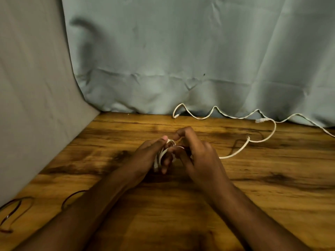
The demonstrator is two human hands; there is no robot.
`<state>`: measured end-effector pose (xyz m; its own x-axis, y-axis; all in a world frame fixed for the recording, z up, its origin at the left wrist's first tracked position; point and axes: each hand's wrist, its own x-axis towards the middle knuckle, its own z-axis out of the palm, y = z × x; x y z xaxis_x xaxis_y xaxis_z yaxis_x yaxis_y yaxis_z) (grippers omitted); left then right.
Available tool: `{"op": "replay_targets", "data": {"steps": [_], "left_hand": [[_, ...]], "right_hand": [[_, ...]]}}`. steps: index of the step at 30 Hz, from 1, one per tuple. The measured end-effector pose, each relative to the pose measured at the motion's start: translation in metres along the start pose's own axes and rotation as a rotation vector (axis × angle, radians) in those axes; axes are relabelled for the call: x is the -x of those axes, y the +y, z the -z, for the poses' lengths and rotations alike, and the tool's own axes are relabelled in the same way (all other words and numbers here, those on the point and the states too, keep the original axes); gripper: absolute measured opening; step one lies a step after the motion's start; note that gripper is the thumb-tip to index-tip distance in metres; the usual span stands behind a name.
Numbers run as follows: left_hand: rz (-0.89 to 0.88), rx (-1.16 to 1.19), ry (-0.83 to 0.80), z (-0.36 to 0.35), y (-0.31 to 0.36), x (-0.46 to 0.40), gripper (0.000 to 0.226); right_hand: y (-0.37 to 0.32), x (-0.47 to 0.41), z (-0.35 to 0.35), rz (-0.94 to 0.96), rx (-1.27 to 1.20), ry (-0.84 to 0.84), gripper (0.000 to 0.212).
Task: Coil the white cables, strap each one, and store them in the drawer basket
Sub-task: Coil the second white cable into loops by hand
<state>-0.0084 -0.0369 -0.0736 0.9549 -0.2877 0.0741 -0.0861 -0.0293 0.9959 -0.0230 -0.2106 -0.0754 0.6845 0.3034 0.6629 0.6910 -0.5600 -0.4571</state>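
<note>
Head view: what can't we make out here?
- White coil: mostly hidden by the left hand and right hand; loop count and each grip unclear.
- Loose cable: runs off the right edge; its far end is cut off.
- Straps: dark, blurred loops on the table at lower left, partly cut by the frame edge.
- Drawer basket: not in view.

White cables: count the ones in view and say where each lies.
2. One is partly coiled in both hands, its tail trailing right. Another snakes along the curtain. Their crossing is unclear.
</note>
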Motion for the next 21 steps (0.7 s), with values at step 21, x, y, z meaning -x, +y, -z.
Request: {"op": "replay_targets", "data": {"steps": [21], "left_hand": [[0.128, 0.483, -0.098, -0.008, 0.006, 0.002, 0.046]], "right_hand": [[0.015, -0.003, -0.016, -0.501, -0.943, -0.071, 0.034]]}}
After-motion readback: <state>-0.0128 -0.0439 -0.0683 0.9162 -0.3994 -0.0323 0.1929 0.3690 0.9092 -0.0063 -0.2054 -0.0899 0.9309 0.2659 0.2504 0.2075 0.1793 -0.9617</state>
